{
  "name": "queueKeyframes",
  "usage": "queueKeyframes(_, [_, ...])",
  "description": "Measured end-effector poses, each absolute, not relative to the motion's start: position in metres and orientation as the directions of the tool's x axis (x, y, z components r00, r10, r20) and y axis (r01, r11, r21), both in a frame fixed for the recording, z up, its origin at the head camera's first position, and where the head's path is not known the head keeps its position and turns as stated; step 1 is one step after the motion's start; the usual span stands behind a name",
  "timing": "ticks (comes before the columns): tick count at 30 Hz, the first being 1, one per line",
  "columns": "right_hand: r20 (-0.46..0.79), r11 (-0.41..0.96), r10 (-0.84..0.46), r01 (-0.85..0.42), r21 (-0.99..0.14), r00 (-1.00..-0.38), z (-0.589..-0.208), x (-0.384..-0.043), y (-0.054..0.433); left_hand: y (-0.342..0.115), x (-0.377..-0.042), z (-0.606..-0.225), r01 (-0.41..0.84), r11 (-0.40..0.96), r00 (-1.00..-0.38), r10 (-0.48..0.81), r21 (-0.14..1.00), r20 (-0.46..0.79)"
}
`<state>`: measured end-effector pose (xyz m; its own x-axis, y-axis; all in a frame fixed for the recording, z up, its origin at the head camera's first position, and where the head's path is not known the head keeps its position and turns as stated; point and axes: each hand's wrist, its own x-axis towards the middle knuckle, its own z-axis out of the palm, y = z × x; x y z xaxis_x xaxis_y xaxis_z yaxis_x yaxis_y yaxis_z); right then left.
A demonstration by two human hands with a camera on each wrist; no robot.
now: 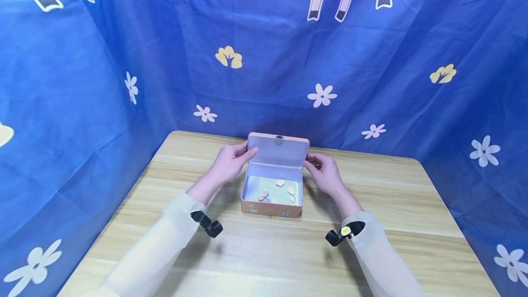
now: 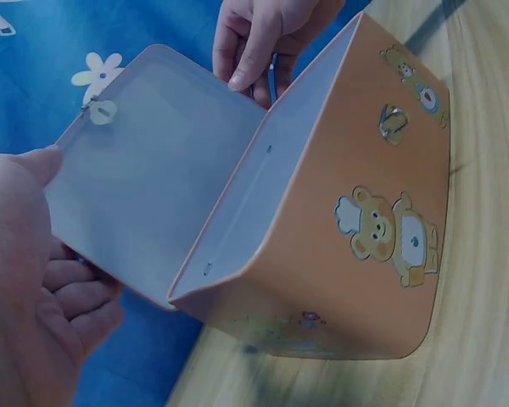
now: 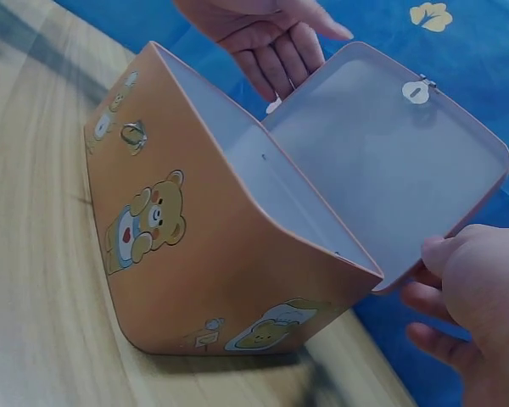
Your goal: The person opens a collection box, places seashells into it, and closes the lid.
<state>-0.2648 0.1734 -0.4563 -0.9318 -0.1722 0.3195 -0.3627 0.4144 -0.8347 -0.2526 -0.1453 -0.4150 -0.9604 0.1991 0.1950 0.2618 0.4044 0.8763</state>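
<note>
An orange tin box [image 1: 255, 208] with bear pictures stands on the table, its hinged lid [image 1: 277, 151] raised and leaning back. Inside lie several small pale pieces that look like seashells [image 1: 263, 195]. My left hand [image 1: 230, 163] holds the lid's left edge, thumb on the rim and fingers behind it. At the opposite side my right hand [image 1: 326, 174] pinches the lid's lower right edge near the hinge, as the right wrist view also shows with the thumb [image 3: 437, 253] on the rim. A metal clasp [image 2: 102, 111] sits at the lid's free edge.
The box rests toward the back of a light wooden table [image 1: 264, 260]. Behind and on both sides hangs a blue curtain [image 1: 268, 86] with flowers and animal legs printed on it. Each wrist wears a black strap with a small camera [image 1: 213, 228].
</note>
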Motion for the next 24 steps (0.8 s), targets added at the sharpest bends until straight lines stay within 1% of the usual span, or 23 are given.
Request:
queueKeyframes(5, [0.338,0.425,-0.177,-0.382,-0.821,-0.924,-0.455,-0.26,0.174,-0.142,-0.245,-0.408,0.261,0.469,-0.965,0.163,0.844,0.208])
queueKeyframes(12, [0.341,0.435,-0.18,-0.386,-0.814,-0.923,-0.455,-0.254,0.174,-0.138,-0.241,-0.406,0.277,0.544,-0.959,0.104,0.792,0.264])
queueKeyframes(20, [0.366,0.45,-0.192,-0.413,-0.792,-0.911,-0.455,-0.249,0.174,-0.136,-0.236,-0.407,0.251,0.587,-0.961,0.056,0.77,0.271])
queueKeyframes(24, [0.381,0.461,-0.163,-0.412,-0.786,-0.91,-0.455,-0.245,0.174,-0.135,-0.235,-0.408,0.228,0.59,-0.966,0.036,0.775,0.256])
